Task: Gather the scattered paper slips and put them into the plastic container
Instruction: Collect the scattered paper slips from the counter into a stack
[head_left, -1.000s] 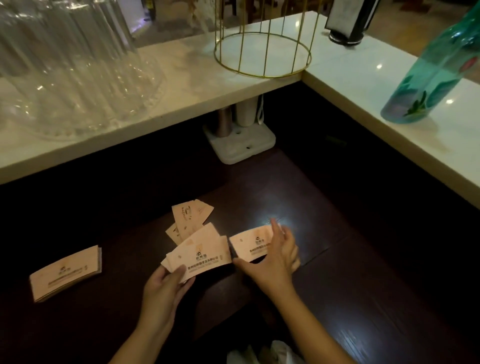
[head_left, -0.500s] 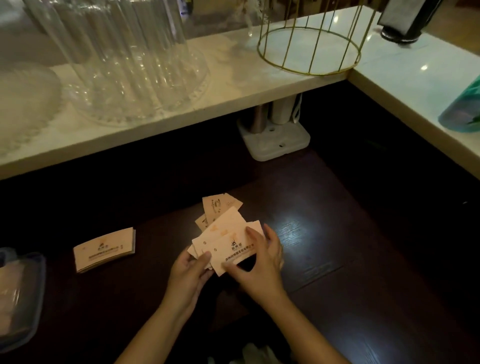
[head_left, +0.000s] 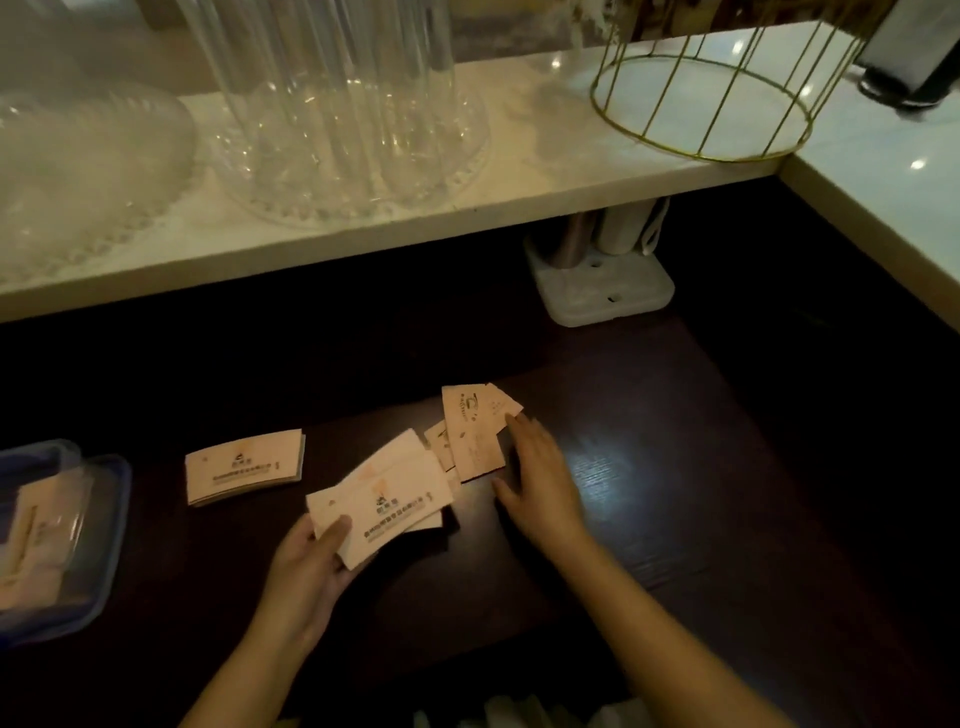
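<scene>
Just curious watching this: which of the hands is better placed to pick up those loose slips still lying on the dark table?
Right. The right hand is open and empty, beside the loose slips. The left hand already grips a gathered bundle, so it is likely less free.

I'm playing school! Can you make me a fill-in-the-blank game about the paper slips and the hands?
1. The bunch of slips is held in the ____ hand.
2. The right hand reaches for loose slips lying on the dark ____.
3. The neat stack lies between the held bunch and the plastic ____.

Missing words: left; table; container
</scene>
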